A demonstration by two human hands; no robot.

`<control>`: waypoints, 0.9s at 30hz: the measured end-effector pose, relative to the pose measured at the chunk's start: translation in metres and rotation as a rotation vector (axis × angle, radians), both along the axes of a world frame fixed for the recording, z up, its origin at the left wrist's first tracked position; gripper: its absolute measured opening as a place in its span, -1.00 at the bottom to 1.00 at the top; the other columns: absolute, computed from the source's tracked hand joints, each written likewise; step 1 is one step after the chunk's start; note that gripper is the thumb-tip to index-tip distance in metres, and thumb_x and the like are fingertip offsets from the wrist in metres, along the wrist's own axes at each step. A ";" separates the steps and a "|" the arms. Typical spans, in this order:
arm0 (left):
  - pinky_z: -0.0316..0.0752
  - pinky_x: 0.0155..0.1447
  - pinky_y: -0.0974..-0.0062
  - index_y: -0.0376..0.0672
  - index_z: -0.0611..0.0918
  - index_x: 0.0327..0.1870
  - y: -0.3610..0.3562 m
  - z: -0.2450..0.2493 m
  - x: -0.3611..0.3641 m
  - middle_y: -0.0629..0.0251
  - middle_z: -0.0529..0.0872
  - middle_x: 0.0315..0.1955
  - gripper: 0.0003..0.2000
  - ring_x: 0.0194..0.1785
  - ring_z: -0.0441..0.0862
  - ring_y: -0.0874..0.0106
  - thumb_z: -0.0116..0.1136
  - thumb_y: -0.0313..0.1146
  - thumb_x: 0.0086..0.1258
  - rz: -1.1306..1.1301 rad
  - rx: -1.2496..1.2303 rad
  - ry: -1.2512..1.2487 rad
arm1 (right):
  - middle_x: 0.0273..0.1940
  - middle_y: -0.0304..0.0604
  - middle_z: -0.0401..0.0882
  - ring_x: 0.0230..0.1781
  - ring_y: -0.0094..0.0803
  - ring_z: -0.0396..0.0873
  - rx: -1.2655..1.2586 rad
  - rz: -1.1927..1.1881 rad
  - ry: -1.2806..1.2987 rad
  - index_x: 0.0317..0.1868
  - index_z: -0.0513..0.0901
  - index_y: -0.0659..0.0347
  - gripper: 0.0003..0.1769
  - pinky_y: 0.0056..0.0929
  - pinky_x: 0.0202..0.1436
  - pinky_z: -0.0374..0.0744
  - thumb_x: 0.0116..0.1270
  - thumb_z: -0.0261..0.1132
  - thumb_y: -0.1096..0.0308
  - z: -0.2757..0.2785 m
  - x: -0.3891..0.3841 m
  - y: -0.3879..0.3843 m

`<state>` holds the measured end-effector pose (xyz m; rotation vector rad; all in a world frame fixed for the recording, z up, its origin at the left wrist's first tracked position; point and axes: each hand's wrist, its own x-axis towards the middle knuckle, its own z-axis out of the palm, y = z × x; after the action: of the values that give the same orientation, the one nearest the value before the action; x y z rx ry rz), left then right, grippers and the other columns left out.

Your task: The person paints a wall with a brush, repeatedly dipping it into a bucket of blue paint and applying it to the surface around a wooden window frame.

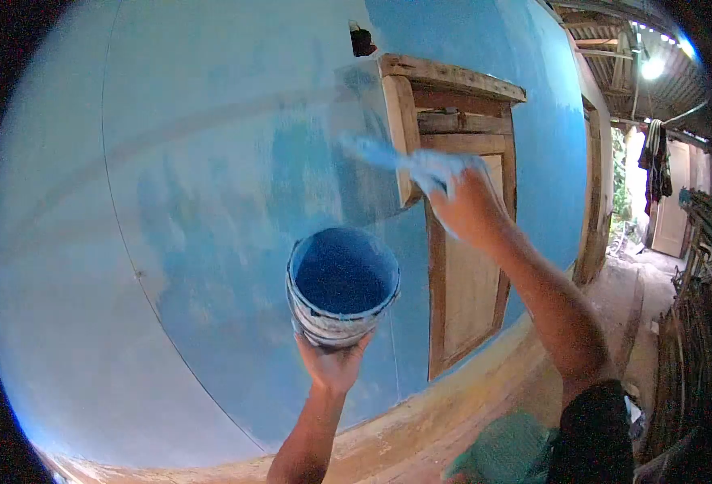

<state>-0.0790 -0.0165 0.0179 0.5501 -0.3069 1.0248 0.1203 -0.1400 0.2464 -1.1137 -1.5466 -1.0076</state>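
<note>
My left hand point(333, 363) holds a paint bucket point(332, 327) from below, its fingers round the base. Blue coats the inside of the bucket, which is tilted so that its mouth faces me. Higher up and to the right, my right hand point(465, 198) is closed round a paintbrush point(372, 152). The brush is smeared by motion and points left, in front of the wall point(235, 226) beside the door frame. Blue paint covers the wall unevenly, with paler patches on the left and brighter blue round the door. Blue-white smears show on my right fingers.
A wooden door frame point(407, 121) with a panelled door point(469, 258) stands right of the bucket. Above its corner is a dark hole point(362, 40) in the wall. A yellowish ledge point(404, 411) runs along the wall's foot. Sticks point(682, 347) and hanging cloth point(656, 165) are at far right.
</note>
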 end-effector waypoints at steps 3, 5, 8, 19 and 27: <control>0.23 0.37 -0.16 0.02 0.24 0.41 0.011 0.023 -0.012 0.07 0.24 0.39 -0.28 0.39 0.23 -0.09 -0.12 0.26 0.32 -0.057 -0.002 0.019 | -0.28 0.05 0.68 -0.32 0.02 0.65 0.091 -0.176 0.014 -0.16 0.70 0.13 -0.79 -0.05 -0.23 0.61 0.18 0.23 0.40 0.042 0.009 0.051; 0.22 0.38 -0.16 0.02 0.24 0.41 0.022 0.035 -0.015 0.07 0.23 0.40 -0.29 0.40 0.22 -0.09 -0.15 0.25 0.34 -0.066 -0.019 0.002 | -0.32 0.07 0.68 -0.33 0.02 0.65 0.156 -0.293 -0.006 -0.20 0.70 0.15 -0.81 -0.05 -0.26 0.61 0.17 0.23 0.39 0.071 0.014 0.097; 0.22 0.37 -0.17 0.01 0.23 0.42 0.030 0.040 -0.015 0.08 0.22 0.41 -0.31 0.41 0.21 -0.07 -0.18 0.24 0.36 -0.080 -0.044 -0.052 | -0.37 0.13 0.66 -0.34 0.02 0.67 0.142 -0.475 0.039 -0.30 0.68 0.18 -0.85 -0.04 -0.30 0.62 0.16 0.21 0.37 0.097 0.011 0.136; 0.30 0.34 -0.14 0.05 0.21 0.44 0.051 0.043 -0.029 0.11 0.21 0.40 -0.29 0.39 0.25 -0.03 -0.18 0.27 0.36 -0.078 0.045 0.038 | -0.41 0.09 0.67 -0.36 0.03 0.69 -0.300 -0.574 -0.195 -0.37 0.64 0.30 -0.86 -0.02 -0.26 0.64 0.16 0.19 0.40 0.075 -0.031 0.094; 0.38 0.29 -0.12 0.03 0.22 0.43 0.049 0.039 -0.024 0.12 0.22 0.41 -0.27 0.39 0.26 -0.04 -0.14 0.28 0.35 -0.175 -0.023 -0.001 | -0.46 0.11 0.63 -0.41 -0.01 0.66 -0.087 -0.512 -0.094 -0.34 0.64 0.28 -0.87 -0.07 -0.34 0.61 0.20 0.17 0.43 0.093 -0.018 0.159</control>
<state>-0.1034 0.0328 0.0570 0.4933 -0.3377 0.8588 0.1027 0.0193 0.3390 -1.5919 -1.4163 -1.3540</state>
